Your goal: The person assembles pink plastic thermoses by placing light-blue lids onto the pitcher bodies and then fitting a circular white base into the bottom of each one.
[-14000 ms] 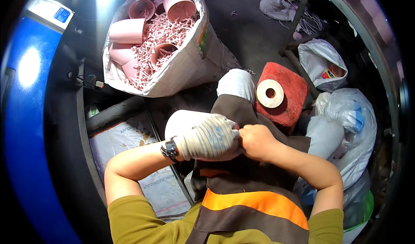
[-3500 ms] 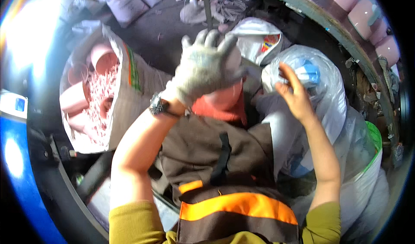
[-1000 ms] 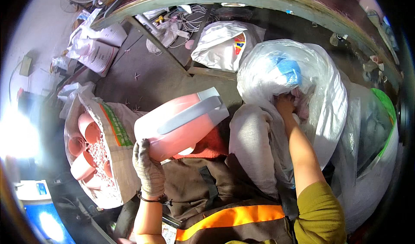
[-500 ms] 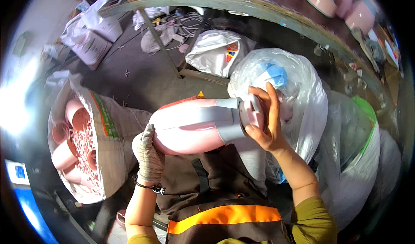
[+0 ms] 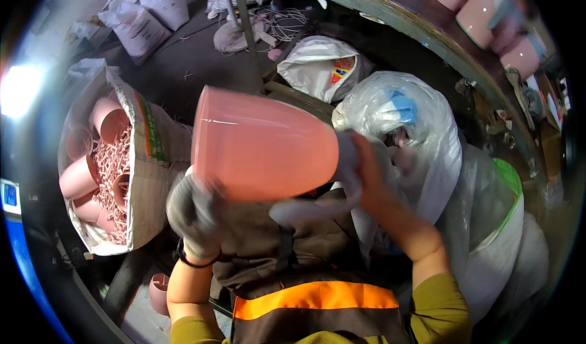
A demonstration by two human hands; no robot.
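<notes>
A pink jug (image 5: 262,146) with a grey collar and handle lies sideways in front of me, its wide base to the left. Its grey handle (image 5: 314,210) hangs on the side nearest me, smeared by motion. My left hand (image 5: 198,213), in a pale glove, grips the base at its near corner, fingers blurred. Around the grey neck end my bare right hand (image 5: 366,170) is closed, also partly blurred. Whether the right hand holds a lid there is hidden.
On the left a woven sack (image 5: 149,191) holds pink cup-shaped parts and pink scraps. Plastic-lined white bags (image 5: 436,161) stand at my right. A table (image 5: 390,8) crosses the upper right with several pink jugs (image 5: 479,17) on it. Below left lies a pink cup-shaped part (image 5: 159,295).
The jug has been rolled so its handle moved from the top to the near side, and its smooth pink wall now faces up. Its base end has risen away from me.
</notes>
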